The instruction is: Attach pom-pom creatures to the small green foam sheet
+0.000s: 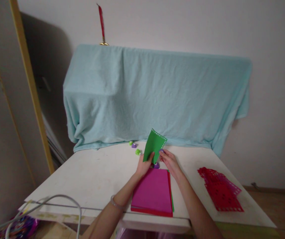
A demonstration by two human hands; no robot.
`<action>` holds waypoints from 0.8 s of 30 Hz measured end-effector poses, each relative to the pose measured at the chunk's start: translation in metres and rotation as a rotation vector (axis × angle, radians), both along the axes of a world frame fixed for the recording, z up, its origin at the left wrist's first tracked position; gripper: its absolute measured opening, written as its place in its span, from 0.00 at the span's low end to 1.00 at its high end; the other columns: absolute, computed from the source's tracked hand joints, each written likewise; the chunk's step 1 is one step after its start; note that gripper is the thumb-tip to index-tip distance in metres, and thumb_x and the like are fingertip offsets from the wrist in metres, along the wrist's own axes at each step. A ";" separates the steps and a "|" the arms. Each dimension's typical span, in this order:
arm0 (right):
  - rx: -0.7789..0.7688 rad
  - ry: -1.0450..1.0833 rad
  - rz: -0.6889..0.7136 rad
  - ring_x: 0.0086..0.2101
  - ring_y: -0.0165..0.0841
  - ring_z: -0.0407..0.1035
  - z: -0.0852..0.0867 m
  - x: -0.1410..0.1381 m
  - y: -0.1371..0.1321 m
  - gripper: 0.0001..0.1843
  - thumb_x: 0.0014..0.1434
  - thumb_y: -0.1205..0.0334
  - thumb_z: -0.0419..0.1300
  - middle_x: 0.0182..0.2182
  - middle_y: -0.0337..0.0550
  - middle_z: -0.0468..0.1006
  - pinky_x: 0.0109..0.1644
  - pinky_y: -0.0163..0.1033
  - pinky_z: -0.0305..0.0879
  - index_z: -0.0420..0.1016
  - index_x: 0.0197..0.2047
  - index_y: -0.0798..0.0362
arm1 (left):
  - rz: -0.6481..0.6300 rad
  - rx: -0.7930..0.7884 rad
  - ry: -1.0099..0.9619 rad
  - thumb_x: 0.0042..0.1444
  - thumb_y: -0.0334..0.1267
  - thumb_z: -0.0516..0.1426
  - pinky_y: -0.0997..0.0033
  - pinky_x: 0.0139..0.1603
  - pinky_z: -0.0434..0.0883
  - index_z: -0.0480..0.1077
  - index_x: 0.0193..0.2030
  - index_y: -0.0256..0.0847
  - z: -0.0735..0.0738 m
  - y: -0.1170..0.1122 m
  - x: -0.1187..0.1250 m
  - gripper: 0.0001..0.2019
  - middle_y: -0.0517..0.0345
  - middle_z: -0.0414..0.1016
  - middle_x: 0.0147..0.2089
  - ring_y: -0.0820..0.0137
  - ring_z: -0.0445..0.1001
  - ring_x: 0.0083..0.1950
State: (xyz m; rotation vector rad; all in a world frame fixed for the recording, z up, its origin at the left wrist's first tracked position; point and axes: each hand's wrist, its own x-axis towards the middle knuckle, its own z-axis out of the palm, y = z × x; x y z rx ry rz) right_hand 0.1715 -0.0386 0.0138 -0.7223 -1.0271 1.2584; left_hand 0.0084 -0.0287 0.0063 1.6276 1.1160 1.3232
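My left hand (144, 165) is closed on the lower left edge of a green paper sheet (153, 144), which stands tilted above the white table (90, 179) and has small holes punched along its top and right edges. My right hand (169, 161) pinches a small purple punch (161, 151) against the sheet's right edge. Another purple punch (156, 165) lies under the sheet, between my hands. Just below my hands lies a stack of coloured paper (153, 192), magenta on top, with red and green beneath.
Small green and purple punches (134, 145) lie near the table's back, with one green punch (138, 152) closer to me. Punched red and magenta sheets (220, 189) lie at the right. A light blue cloth (154, 96) drapes something behind the table. A grey cable (57, 202) loops at lower left.
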 end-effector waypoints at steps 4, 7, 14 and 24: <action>-0.012 -0.020 0.012 0.28 0.27 0.60 -0.001 0.000 0.000 0.14 0.51 0.56 0.71 0.27 0.38 0.67 0.31 0.34 0.54 0.76 0.34 0.56 | -0.035 0.016 -0.042 0.58 0.58 0.53 0.71 0.35 0.68 0.72 0.35 0.34 -0.004 0.002 0.000 0.25 0.54 0.72 0.32 0.69 0.67 0.33; -0.024 -0.028 0.010 0.28 0.27 0.59 -0.002 -0.001 0.000 0.15 0.50 0.55 0.72 0.27 0.38 0.67 0.31 0.35 0.55 0.76 0.34 0.56 | -0.059 -0.021 -0.040 0.58 0.59 0.53 0.72 0.31 0.66 0.71 0.36 0.34 -0.006 0.004 0.000 0.25 0.55 0.71 0.31 0.71 0.66 0.29; -0.028 -0.036 0.008 0.28 0.28 0.59 -0.001 -0.001 -0.001 0.15 0.51 0.55 0.71 0.27 0.39 0.67 0.31 0.35 0.55 0.75 0.36 0.56 | -0.094 -0.025 0.022 0.60 0.57 0.51 0.75 0.27 0.63 0.66 0.33 0.37 -0.007 0.007 0.000 0.22 0.60 0.66 0.26 0.73 0.64 0.26; -0.023 -0.049 -0.016 0.27 0.27 0.61 -0.004 0.001 0.003 0.16 0.50 0.54 0.72 0.27 0.39 0.68 0.30 0.34 0.56 0.75 0.35 0.56 | -0.097 0.010 0.103 0.62 0.56 0.49 0.75 0.27 0.61 0.64 0.30 0.38 -0.002 0.005 -0.002 0.22 0.60 0.64 0.24 0.73 0.62 0.26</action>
